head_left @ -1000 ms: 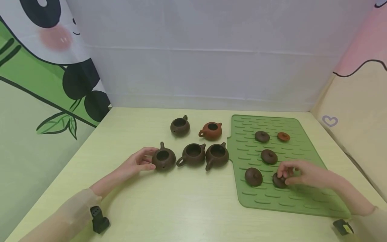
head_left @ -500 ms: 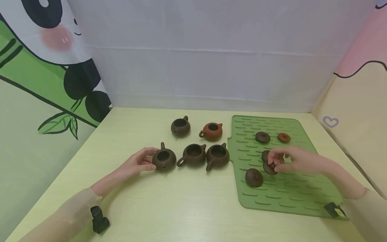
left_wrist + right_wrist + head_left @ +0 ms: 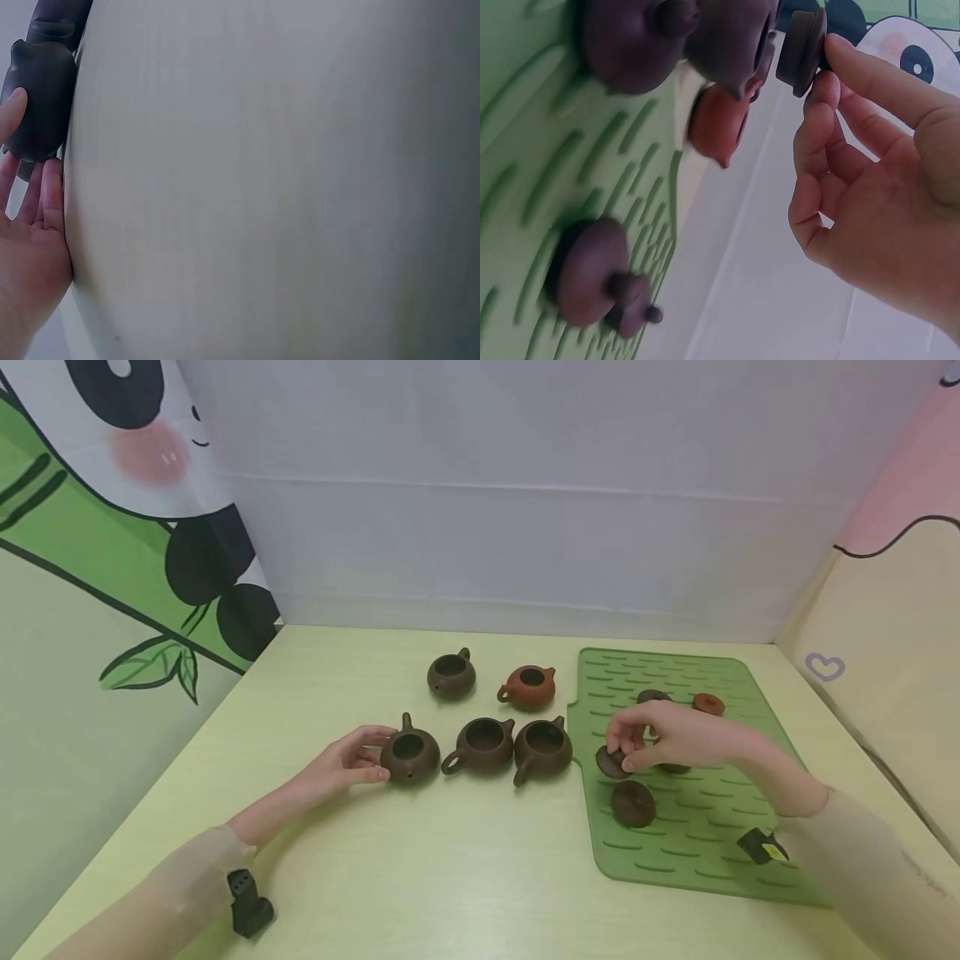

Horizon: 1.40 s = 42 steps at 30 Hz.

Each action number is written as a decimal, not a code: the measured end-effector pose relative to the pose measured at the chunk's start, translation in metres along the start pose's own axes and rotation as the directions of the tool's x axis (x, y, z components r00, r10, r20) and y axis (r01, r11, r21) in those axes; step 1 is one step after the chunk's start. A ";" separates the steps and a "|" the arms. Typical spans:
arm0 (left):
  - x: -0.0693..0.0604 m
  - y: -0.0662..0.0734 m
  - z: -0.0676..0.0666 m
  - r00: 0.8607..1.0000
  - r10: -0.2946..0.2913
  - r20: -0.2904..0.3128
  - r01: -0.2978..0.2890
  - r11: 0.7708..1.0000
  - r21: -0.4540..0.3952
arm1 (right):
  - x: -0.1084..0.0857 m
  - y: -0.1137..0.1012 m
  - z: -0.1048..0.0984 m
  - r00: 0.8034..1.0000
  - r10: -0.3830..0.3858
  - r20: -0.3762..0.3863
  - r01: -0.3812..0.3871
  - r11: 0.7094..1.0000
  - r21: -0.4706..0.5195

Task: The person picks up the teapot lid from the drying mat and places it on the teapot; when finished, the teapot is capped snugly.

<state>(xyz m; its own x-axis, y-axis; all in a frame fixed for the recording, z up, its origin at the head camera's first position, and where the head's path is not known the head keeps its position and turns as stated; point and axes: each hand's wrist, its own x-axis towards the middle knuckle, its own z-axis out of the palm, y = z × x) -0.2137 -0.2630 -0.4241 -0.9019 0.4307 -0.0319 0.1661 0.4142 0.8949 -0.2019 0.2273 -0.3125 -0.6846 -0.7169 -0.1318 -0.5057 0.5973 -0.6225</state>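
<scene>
Pale yellow table. Right side: green ridged mat. Left of mat: three dark brown teapots in front row; one dark teapot, one reddish teapot behind.

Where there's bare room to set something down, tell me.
On the table, a broad patch lies before the near teapot row, between the left sleeve and the green mat; another lies back left, beyond the left hand. The mat's near strip, before the nearest lid, is bare. Crowded: that teapot row, and the other lids around the right hand.
</scene>
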 end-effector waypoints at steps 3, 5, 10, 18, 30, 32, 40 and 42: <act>0.000 -0.001 0.000 1.000 0.001 -0.001 -0.001 1.000 -0.001 | 0.014 -0.006 0.001 0.999 -0.039 0.008 0.039 0.999 -0.024; 0.001 -0.002 0.000 1.000 0.001 0.000 -0.001 1.000 -0.001 | 0.023 -0.011 0.001 0.998 -0.059 0.017 0.059 0.998 -0.029; 0.000 -0.001 0.000 1.000 -0.005 0.000 0.005 1.000 0.003 | 0.046 -0.026 0.002 0.995 -0.097 0.033 0.098 0.995 -0.027; 0.002 0.000 0.001 1.000 0.002 0.003 -0.002 1.000 -0.005 | 0.088 -0.044 0.008 0.989 -0.142 0.043 0.140 0.989 0.037; 0.000 -0.001 0.001 1.000 0.014 0.005 -0.014 1.000 -0.016 | 0.143 -0.076 0.015 0.977 -0.212 0.016 0.210 0.974 0.081; 0.000 -0.001 0.001 1.000 0.018 0.005 -0.018 1.000 -0.016 | 0.150 -0.081 0.017 0.975 -0.223 0.003 0.222 0.972 0.082; 0.001 -0.003 0.001 0.999 0.034 0.013 -0.033 0.999 -0.034 | 0.170 -0.097 0.025 0.977 -0.209 -0.030 0.211 0.965 0.154; 0.001 -0.003 0.000 0.999 0.031 0.016 -0.030 0.999 -0.033 | 0.175 -0.100 0.028 0.976 -0.216 -0.040 0.219 0.961 0.168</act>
<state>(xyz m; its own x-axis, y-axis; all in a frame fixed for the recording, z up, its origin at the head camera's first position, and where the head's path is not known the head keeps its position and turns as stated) -0.2147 -0.2635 -0.4268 -0.8898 0.4563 -0.0113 0.1803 0.3742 0.9097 -0.2570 0.0319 -0.2953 -0.5797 -0.8140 0.0362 -0.5477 0.3564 -0.7570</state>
